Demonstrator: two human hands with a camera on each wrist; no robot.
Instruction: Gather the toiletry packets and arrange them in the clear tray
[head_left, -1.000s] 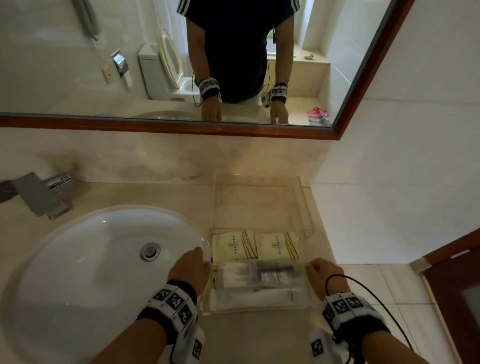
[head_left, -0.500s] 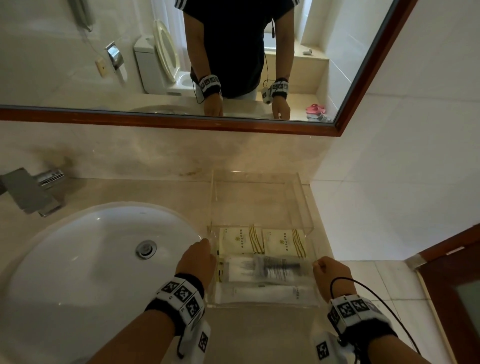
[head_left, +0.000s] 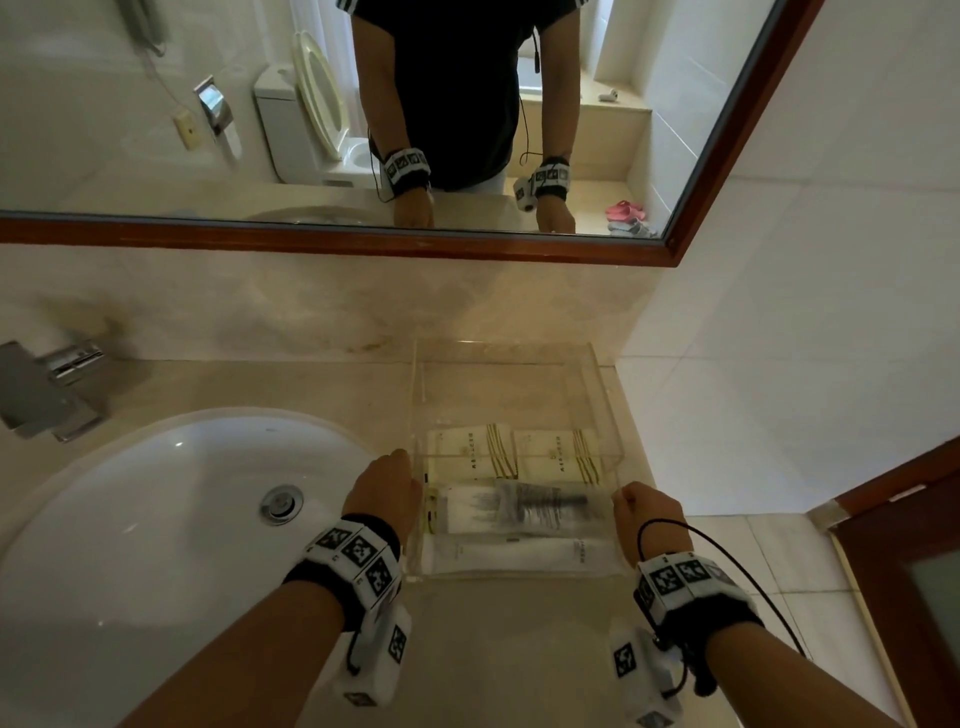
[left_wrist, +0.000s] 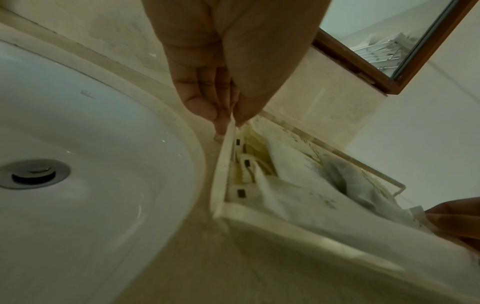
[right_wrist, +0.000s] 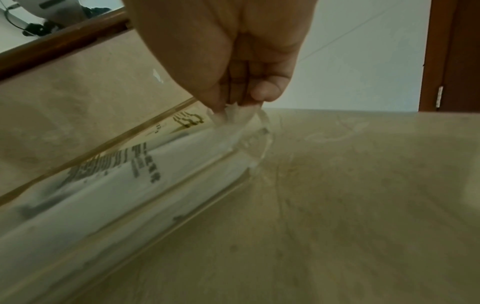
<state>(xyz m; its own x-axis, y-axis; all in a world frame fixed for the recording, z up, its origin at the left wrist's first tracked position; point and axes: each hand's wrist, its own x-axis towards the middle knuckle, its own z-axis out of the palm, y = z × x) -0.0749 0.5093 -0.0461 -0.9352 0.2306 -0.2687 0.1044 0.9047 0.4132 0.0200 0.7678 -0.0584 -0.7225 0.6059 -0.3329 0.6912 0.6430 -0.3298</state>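
On the beige counter a small clear tray (head_left: 519, 573) holds two cream sachets with gold stripes (head_left: 475, 452), a clear packet with a dark comb (head_left: 524, 506) and a long white packet (head_left: 514, 553). My left hand (head_left: 387, 488) pinches the tray's left wall (left_wrist: 223, 164) between thumb and fingers (left_wrist: 205, 107). On the other side my right hand (head_left: 644, 512) pinches the right wall, where crinkled packet edges (right_wrist: 233, 117) stick up. The tray's far end overlaps the front edge of a larger clear box (head_left: 602, 395) behind it. Whether the tray rests on the counter I cannot tell.
A white sink (head_left: 156, 519) with its drain lies just left of the tray, and a chrome faucet (head_left: 47, 395) stands at the far left. The counter ends close to my right hand, with tiled floor and a brown door (head_left: 909, 571) beyond. A wood-framed mirror (head_left: 363, 241) hangs above the backsplash.
Both hands have moved the tray of packets a little away from me toward the wall, so its far end now overlaps the clear box's front edge. The grips look unchanged.
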